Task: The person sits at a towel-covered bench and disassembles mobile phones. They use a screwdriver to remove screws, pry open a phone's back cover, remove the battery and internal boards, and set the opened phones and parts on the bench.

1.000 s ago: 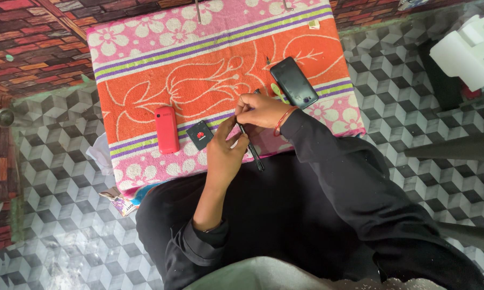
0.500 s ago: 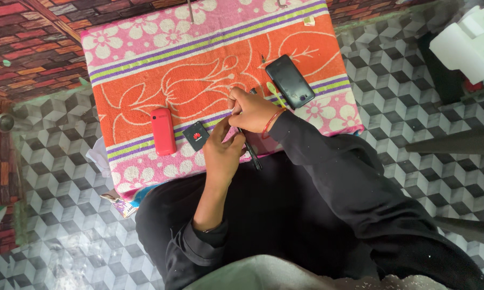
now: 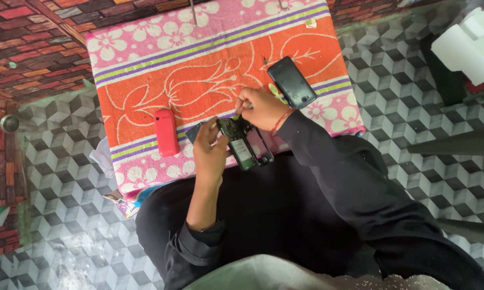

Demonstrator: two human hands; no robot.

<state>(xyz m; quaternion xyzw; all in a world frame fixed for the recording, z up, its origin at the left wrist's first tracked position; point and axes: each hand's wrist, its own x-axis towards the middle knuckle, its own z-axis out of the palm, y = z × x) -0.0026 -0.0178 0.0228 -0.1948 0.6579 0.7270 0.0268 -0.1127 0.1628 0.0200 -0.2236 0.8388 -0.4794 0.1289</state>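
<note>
Orange and pink flowered cloth [image 3: 161, 70] covers the bench, and the opened phone [image 3: 246, 144] now shows plainly at its near edge; a second ago it lay mostly hidden under the hands. Both hands have shifted slightly right along that edge since then.

Left hand [image 3: 210, 153] grips the left side of the opened phone, fingers curled round it. Right hand [image 3: 261, 107] rests at the phone's far end, fingers pinched together; a thin tool appears to be in them, though it is too small to confirm. A red band sits on that wrist.

Opened phone: dark frame, back removed, green board and a pale label exposed, lying tilted with its far end under the right hand.

Surroundings: a red phone [image 3: 166, 132] lies on the cloth left of the hands, well apart. A black phone [image 3: 292, 82] lies face up, just beside the right hand on its far right. A small dark part [image 3: 193, 132] sits by the left hand, partly covered. Grey cube-patterned floor [image 3: 65, 177] surrounds the bench. Black sleeves hide the near bench edge.
</note>
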